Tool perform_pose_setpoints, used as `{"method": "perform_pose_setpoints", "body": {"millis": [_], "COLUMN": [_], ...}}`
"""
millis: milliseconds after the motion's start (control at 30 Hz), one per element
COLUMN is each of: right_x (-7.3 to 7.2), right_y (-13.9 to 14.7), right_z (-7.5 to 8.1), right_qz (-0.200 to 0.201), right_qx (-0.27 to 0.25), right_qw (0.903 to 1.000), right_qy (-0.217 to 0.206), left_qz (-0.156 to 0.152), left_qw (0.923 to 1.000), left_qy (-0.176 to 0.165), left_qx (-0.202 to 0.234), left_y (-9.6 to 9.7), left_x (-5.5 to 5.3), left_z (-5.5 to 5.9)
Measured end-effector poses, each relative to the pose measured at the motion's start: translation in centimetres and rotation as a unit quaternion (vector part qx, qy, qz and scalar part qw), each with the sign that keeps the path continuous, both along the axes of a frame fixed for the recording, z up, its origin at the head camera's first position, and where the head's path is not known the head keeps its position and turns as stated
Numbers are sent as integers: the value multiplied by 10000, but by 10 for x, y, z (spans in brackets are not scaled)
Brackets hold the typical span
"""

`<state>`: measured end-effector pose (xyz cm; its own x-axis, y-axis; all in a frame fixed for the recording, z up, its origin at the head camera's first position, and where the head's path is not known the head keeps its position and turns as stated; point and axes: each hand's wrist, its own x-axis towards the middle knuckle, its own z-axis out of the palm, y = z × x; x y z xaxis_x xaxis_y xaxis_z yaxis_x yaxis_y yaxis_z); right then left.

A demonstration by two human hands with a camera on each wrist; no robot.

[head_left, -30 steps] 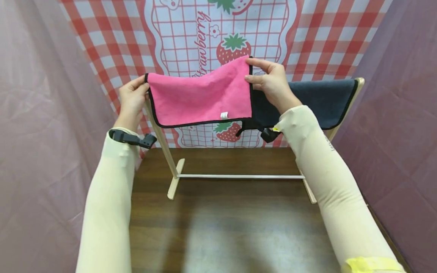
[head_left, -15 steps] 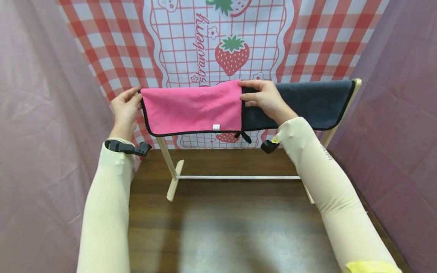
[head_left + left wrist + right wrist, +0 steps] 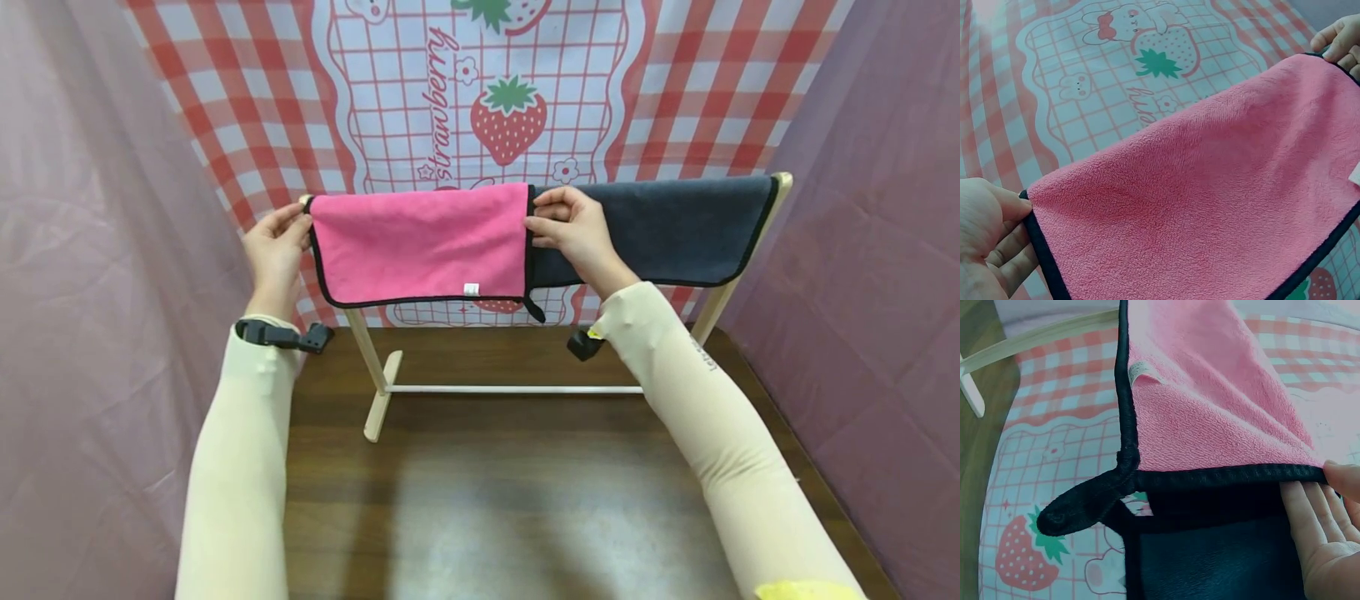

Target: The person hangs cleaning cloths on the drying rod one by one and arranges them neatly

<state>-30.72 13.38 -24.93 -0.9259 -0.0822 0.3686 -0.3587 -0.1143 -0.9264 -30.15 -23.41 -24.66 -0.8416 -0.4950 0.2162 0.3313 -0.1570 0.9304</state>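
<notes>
A pink towel with black edging and a small white label hangs over the left half of a wooden rack. My left hand pinches its left edge near the top, thumb against the edging in the left wrist view. At the towel's right edge, my right hand pinches the black border between thumb and fingers; the right wrist view shows the fingers behind the cloth. A dark grey towel drapes over the rack's right half, just behind that hand. From the pink towel's lower right corner dangles a black loop.
The rack's wooden post stands on a wooden foot, with a white lower bar across. Behind hangs a checked strawberry cloth. Pinkish drapes flank both sides above a brown wood-look floor.
Both hands have come down with the pink towel, and its raised right corner is now level along the rack's top. The towel has also shifted slightly left. The grey towel stays in place.
</notes>
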Motion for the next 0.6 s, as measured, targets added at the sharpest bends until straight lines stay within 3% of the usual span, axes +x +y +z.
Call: {"method": "perform_pose_setpoints", "body": {"millis": [367, 600], "right_x": [0, 3], "right_y": [4, 11], "right_z": [-11, -20], "right_qz": [-84, -198], "right_qx": [92, 723], "right_qw": [9999, 9972], "right_qy": [-73, -68], "left_qz": [117, 97], "left_qw": [9994, 9996], "left_qy": [263, 195], "left_qx": [170, 178], "left_y": [3, 4], "left_x": [-1, 1], "left_z": [-8, -11]}}
